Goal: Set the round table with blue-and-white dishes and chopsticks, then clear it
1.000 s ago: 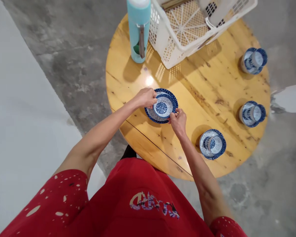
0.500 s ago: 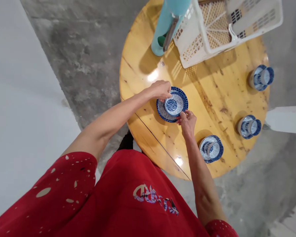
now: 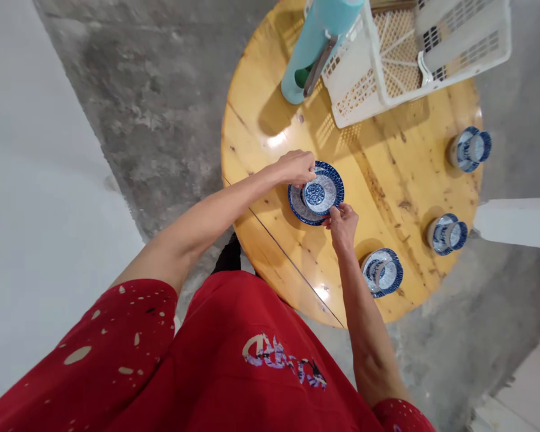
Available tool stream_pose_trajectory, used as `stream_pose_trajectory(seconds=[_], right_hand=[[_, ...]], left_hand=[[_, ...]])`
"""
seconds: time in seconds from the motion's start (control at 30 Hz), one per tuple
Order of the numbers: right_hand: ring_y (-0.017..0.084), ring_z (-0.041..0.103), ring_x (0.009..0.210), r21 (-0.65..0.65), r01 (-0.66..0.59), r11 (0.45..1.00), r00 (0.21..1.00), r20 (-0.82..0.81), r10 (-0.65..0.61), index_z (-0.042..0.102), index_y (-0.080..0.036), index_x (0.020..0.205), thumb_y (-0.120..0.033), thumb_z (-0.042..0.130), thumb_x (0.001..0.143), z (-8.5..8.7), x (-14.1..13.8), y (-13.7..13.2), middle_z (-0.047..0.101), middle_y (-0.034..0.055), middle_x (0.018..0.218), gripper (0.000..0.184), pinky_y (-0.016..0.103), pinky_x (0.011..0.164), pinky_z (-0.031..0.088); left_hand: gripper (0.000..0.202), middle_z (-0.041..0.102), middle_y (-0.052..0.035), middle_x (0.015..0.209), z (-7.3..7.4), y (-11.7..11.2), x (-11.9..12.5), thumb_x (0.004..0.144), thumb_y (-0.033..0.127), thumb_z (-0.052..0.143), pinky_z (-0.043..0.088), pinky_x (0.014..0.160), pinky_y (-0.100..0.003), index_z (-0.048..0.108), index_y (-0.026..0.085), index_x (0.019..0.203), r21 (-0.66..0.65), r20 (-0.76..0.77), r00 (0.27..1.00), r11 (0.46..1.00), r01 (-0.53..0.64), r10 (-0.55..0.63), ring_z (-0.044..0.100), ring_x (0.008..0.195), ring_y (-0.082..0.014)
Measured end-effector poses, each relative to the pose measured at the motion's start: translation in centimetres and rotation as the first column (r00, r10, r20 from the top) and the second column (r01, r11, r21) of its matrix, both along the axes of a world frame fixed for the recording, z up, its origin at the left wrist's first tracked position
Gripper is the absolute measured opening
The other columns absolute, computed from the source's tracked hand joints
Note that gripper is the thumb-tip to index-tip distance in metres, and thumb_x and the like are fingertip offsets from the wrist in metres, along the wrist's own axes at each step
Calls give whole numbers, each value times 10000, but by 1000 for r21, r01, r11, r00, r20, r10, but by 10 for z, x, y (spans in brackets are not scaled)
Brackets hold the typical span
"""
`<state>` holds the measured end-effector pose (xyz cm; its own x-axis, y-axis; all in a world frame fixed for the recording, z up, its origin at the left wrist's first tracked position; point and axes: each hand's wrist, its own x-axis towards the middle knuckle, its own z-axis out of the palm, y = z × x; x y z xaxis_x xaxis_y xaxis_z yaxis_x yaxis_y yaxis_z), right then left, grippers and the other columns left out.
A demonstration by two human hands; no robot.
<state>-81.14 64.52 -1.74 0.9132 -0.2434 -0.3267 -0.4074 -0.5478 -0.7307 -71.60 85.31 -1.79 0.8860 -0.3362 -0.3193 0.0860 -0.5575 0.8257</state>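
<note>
A small stack of blue-and-white patterned saucers (image 3: 323, 192) lies on the round wooden table (image 3: 387, 180), near its left side. My left hand (image 3: 296, 167) pinches the far-left rim of the top saucer, fingers closed on it. From the near side, my right hand (image 3: 342, 223) grips the same saucer's rim with closed fingers. The top saucer sits slightly tilted over the one beneath it.
A teal bottle (image 3: 312, 48) and a white plastic basket (image 3: 414, 54) stand at the table's far side. Three blue-and-white cups on saucers sit along the right: near (image 3: 381, 273), middle (image 3: 445, 234), far (image 3: 470, 148). Grey concrete floor surrounds the table.
The view has swung so the table sits further right and up. Both hands stay on the top saucer's rim, with the saucer shifted only slightly.
</note>
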Motion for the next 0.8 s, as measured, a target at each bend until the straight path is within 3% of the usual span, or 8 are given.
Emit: stream_pose_trajectory(seconds=[0.13,0.27,0.4,0.53,0.67,0.73,0.8], right_hand=[[149,599,479,11,42,999,999,-4,-42,553,-128,1128,-388,507,855,7,-5,1,656,7,648,380,229,452,429],[129,586,477,86,92,992,991,85,-100,572,-161,1073,-484,508,870,24,-27,-5,663,-1,674,387,227,481,443],[138,558,463,176,200,964,968,118,-223,578,-184,1059,-508,518,869,31,-81,-7,650,-6,652,381,248,477,444],[180,552,461,264,400,878,905,39,-424,605,-211,981,-537,565,820,14,-160,7,643,13,625,365,290,442,425],[193,531,408,349,570,744,811,-93,-577,606,-228,918,-604,585,734,-10,-215,26,623,9,587,419,303,390,394],[169,511,380,354,608,710,781,-107,-615,599,-210,895,-606,594,700,-15,-222,31,607,-3,562,442,281,384,373],[144,508,382,359,623,695,760,-67,-647,595,-189,900,-584,584,706,-13,-218,33,604,-12,561,440,257,400,369]], left_hand=[[160,626,-74,586,11,9,-7,742,277,667,449,798,-307,646,176,619,20,49,999,1000,-22,21,657,848,-258],[245,673,-38,660,24,36,-29,824,418,572,421,685,-258,631,229,681,102,208,975,990,-99,77,636,746,-204],[257,713,1,731,30,76,-65,871,438,468,418,647,-259,608,262,747,179,240,947,949,-259,213,646,707,-196],[241,732,10,780,22,99,-117,883,431,448,446,681,-283,626,292,800,202,223,926,915,-350,305,671,720,-210],[186,737,4,757,2,88,-157,867,372,480,436,642,-265,646,288,857,208,200,942,928,-308,268,661,649,-191],[169,719,-6,704,-7,70,-166,840,333,518,406,600,-230,664,258,881,197,215,955,948,-250,207,646,618,-167],[181,700,-9,673,-12,48,-172,837,320,526,369,561,-206,675,237,898,172,213,975,980,-100,62,634,601,-148]])
